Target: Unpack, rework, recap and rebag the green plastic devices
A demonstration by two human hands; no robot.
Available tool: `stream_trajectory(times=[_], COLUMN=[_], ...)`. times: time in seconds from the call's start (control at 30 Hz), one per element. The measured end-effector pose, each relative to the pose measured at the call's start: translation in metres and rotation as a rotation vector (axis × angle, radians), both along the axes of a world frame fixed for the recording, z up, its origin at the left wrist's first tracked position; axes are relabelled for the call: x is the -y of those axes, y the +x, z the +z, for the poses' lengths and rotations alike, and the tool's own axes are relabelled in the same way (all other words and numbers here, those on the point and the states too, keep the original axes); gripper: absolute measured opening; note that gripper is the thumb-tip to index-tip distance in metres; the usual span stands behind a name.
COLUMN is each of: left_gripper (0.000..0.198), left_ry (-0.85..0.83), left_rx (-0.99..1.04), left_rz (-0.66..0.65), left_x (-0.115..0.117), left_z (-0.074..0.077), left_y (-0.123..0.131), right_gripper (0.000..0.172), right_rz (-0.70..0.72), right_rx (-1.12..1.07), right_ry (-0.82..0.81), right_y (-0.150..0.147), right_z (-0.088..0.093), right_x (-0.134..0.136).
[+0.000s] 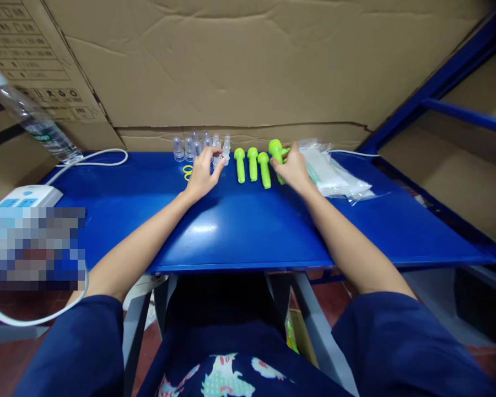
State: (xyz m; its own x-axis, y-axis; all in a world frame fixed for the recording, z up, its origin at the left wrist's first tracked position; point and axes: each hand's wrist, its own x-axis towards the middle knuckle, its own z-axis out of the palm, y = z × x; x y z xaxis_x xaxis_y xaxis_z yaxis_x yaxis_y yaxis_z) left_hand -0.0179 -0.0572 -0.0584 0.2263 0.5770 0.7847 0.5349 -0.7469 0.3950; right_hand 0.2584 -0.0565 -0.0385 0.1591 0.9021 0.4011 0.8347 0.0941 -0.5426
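Note:
My left hand (202, 173) reaches to the far side of the blue table (240, 231), its fingers curled on a small clear plastic cup (220, 159) at the end of a row of clear cups (190, 146). A yellow ring (187, 172) lies just left of that hand. My right hand (294, 168) is closed on a lime-green plastic handle piece (276, 150), held slightly off the table. Three more green handle pieces (252, 164) lie side by side between the two hands.
Clear plastic bags (334, 173) lie right of my right hand. A water bottle (33, 118) leans at the far left above a white power strip (22, 197) with a white cable (99, 160). Cardboard (231, 66) walls the back. A blue frame (450, 99) rises at the right.

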Motion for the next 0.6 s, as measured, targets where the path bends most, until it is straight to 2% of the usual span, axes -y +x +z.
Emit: stream_trajectory(times=[0.1, 0.2, 0.3, 0.37, 0.47, 0.6], left_gripper=[0.039, 0.038, 0.035, 0.032, 0.023, 0.015], left_ry=[-0.002, -0.023, -0.048, -0.063, -0.086, -0.127], left_rx=[-0.058, -0.097, -0.106, -0.107, -0.141, -0.187], left_rz=[-0.003, -0.016, 0.009, 0.062, 0.155, 0.225], left_x=[0.0, 0.001, -0.002, -0.008, -0.02, -0.028], left_z=[-0.002, -0.001, 0.001, 0.0, -0.006, -0.009], left_y=[0.0, 0.002, -0.003, -0.012, -0.027, -0.039], right_gripper=[0.052, 0.047, 0.036, 0.034, 0.038, 0.046], right_rz=[-0.046, -0.027, -0.022, -0.084, -0.187, -0.174], right_rx=[0.044, 0.038, 0.08, 0.149, 0.183, 0.147], right_ry=[-0.081, -0.089, -0.062, -0.047, -0.106, -0.235], right_y=[0.01, 0.008, 0.01, 0.014, 0.019, 0.016], right_z=[-0.011, -0.019, -0.016, -0.012, -0.008, -0.005], right_x=[-0.009, -0.013, -0.013, -0.011, -0.009, -0.008])
